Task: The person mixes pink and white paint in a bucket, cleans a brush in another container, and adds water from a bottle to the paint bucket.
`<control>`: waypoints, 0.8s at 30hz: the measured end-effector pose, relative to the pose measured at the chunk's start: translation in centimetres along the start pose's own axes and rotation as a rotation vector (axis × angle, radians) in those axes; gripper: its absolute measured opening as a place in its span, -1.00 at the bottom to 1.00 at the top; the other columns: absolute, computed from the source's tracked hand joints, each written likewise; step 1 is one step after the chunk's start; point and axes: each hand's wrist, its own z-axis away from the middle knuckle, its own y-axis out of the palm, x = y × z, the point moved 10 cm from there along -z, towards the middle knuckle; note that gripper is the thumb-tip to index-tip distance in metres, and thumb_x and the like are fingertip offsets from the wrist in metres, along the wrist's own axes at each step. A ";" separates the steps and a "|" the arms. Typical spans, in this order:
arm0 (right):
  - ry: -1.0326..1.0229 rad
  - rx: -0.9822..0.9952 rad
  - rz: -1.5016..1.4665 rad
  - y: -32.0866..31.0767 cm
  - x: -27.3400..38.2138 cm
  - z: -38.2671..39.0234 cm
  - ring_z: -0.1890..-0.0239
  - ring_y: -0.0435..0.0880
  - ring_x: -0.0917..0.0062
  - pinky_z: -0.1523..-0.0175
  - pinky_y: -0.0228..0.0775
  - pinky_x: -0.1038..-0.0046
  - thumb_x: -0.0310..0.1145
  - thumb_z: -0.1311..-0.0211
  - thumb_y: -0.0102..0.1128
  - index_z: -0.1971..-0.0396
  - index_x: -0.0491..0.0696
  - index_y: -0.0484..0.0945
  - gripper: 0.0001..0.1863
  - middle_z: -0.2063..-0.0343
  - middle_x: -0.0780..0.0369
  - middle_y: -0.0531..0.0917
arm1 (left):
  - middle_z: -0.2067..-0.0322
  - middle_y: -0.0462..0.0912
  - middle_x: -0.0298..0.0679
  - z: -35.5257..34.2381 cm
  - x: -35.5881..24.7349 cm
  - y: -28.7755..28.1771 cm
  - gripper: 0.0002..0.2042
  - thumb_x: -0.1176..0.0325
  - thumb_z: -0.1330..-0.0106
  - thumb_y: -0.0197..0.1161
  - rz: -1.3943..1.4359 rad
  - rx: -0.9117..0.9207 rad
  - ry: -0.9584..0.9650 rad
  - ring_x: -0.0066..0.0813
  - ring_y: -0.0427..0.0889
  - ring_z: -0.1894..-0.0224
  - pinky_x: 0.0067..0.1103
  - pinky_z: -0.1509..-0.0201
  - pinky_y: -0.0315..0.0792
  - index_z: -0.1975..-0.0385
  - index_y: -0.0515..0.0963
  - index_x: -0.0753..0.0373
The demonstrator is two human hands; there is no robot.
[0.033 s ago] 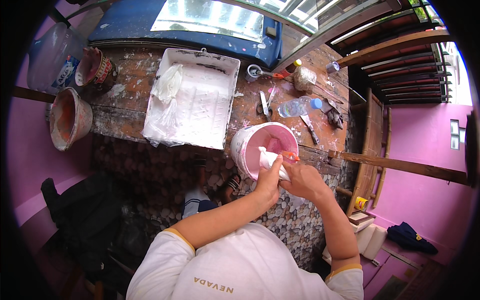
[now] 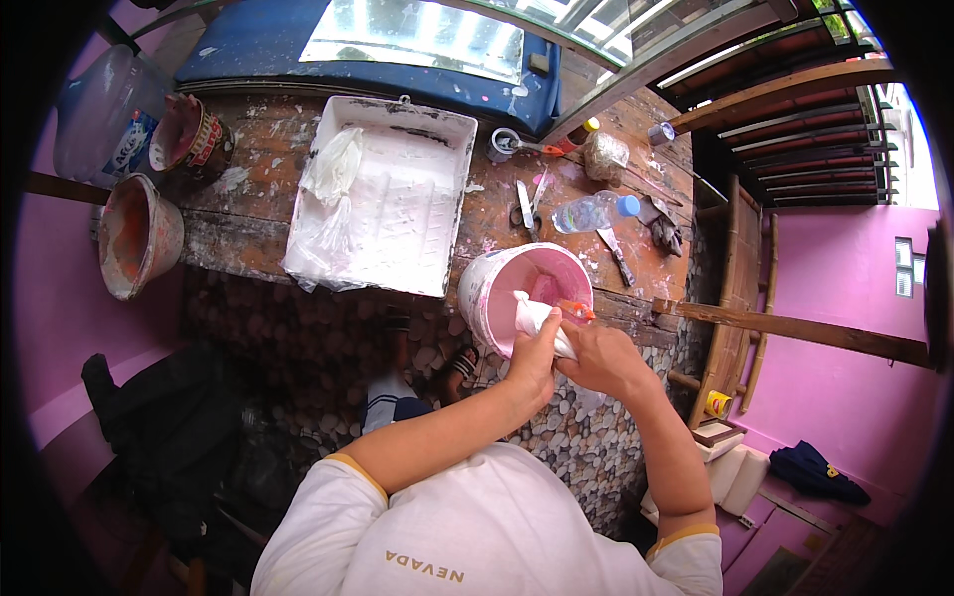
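Observation:
Both of my hands are closed around a soft white bundle (image 2: 533, 314) with a small knob at its far end; whether it is a filled bag or a cloth I cannot tell. My left hand (image 2: 537, 360) grips it from the left, thumb on top. Against it from the right is my right hand (image 2: 608, 360), fingers curled round its near end. The bundle is over the mouth of a white bucket (image 2: 481, 290) stained pink inside, at the table's near edge. An orange piece (image 2: 577, 310) shows just beyond my right hand; its kind is unclear.
A white paint tray (image 2: 412, 199) holding a crumpled plastic bag (image 2: 336, 167) lies on the paint-spattered wooden table (image 2: 253, 238). Scissors (image 2: 525, 209), a water bottle (image 2: 586, 213), a putty knife (image 2: 616, 258) and dark gloves (image 2: 661, 226) lie beyond the bucket. A stained tub (image 2: 164, 233) stands left.

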 end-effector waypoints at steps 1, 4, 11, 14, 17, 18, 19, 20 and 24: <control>0.000 0.002 0.000 0.0 0.1 -0.1 0.24 0.73 -0.05 0.10 0.57 0.00 -0.15 -0.15 0.30 -0.08 -0.15 0.52 -0.45 0.32 -0.09 0.73 | 0.07 0.66 -0.24 -0.2 0.0 -0.1 -0.70 0.26 -0.52 0.27 0.001 -0.002 -0.001 -0.40 0.68 0.02 -0.42 -0.08 0.55 -0.09 0.47 0.28; 0.007 0.010 0.015 0.1 -0.1 -0.2 0.24 0.73 -0.05 0.09 0.57 0.00 -0.16 -0.14 0.30 -0.09 -0.14 0.51 -0.45 0.33 -0.09 0.73 | 0.09 0.66 -0.24 -0.4 0.1 0.0 -0.72 0.28 -0.52 0.26 0.004 0.013 -0.007 -0.40 0.68 0.03 -0.41 -0.07 0.56 -0.09 0.47 0.28; -0.014 -0.013 0.014 0.0 -0.1 -0.4 0.26 0.74 -0.05 0.11 0.58 -0.01 -0.17 -0.14 0.31 -0.08 -0.14 0.52 -0.47 0.35 -0.08 0.73 | 0.15 0.65 -0.26 -0.8 -0.1 -0.4 -0.78 0.33 -0.54 0.23 0.030 -0.008 0.036 -0.42 0.67 0.08 -0.41 -0.05 0.54 -0.04 0.48 0.27; -0.017 -0.012 0.006 -0.1 0.0 -0.4 0.26 0.74 -0.05 0.12 0.58 -0.01 -0.16 -0.15 0.31 -0.05 -0.13 0.53 -0.48 0.35 -0.08 0.74 | 0.14 0.65 -0.27 -1.0 0.1 -0.3 -0.80 0.33 -0.54 0.22 0.039 0.021 0.012 -0.42 0.67 0.09 -0.41 -0.04 0.53 -0.04 0.48 0.25; -0.022 -0.004 0.002 0.0 0.0 -0.4 0.26 0.74 -0.05 0.12 0.58 0.00 -0.16 -0.15 0.31 -0.01 -0.13 0.54 -0.51 0.35 -0.07 0.73 | 0.12 0.64 -0.27 -1.1 0.3 -0.4 -0.78 0.30 -0.55 0.22 0.045 0.024 -0.010 -0.42 0.66 0.07 -0.41 -0.04 0.53 -0.05 0.48 0.24; -0.019 0.009 0.007 0.2 0.0 -0.4 0.26 0.74 -0.05 0.11 0.58 0.00 -0.16 -0.15 0.31 0.01 -0.14 0.54 -0.53 0.35 -0.08 0.73 | 0.11 0.63 -0.27 -1.1 0.3 -0.5 -0.76 0.27 -0.55 0.23 0.049 0.017 -0.011 -0.42 0.66 0.06 -0.40 -0.04 0.53 -0.06 0.47 0.24; -0.018 0.009 0.007 0.3 -0.1 -0.3 0.26 0.74 -0.05 0.11 0.58 0.00 -0.16 -0.15 0.31 0.01 -0.14 0.54 -0.53 0.35 -0.08 0.73 | 0.11 0.63 -0.27 -1.0 0.2 -0.3 -0.76 0.27 -0.55 0.23 0.048 0.017 -0.012 -0.42 0.66 0.06 -0.40 -0.04 0.53 -0.06 0.47 0.24; -0.017 -0.002 0.003 0.4 -0.2 -0.3 0.25 0.73 -0.05 0.11 0.58 0.00 -0.15 -0.16 0.31 0.03 -0.14 0.55 -0.54 0.35 -0.08 0.73 | 0.09 0.62 -0.27 -0.8 0.1 -0.2 -0.73 0.24 -0.55 0.23 0.060 0.013 -0.011 -0.42 0.65 0.05 -0.40 -0.05 0.53 -0.09 0.45 0.23; 0.000 0.005 -0.006 0.4 -0.4 -0.3 0.24 0.73 -0.05 0.10 0.57 0.00 -0.15 -0.16 0.32 0.05 -0.14 0.56 -0.55 0.34 -0.08 0.73 | 0.05 0.59 -0.27 -0.3 -0.6 0.5 -0.65 0.18 -0.55 0.23 0.064 0.038 0.011 -0.43 0.63 0.01 -0.39 -0.10 0.53 -0.17 0.40 0.22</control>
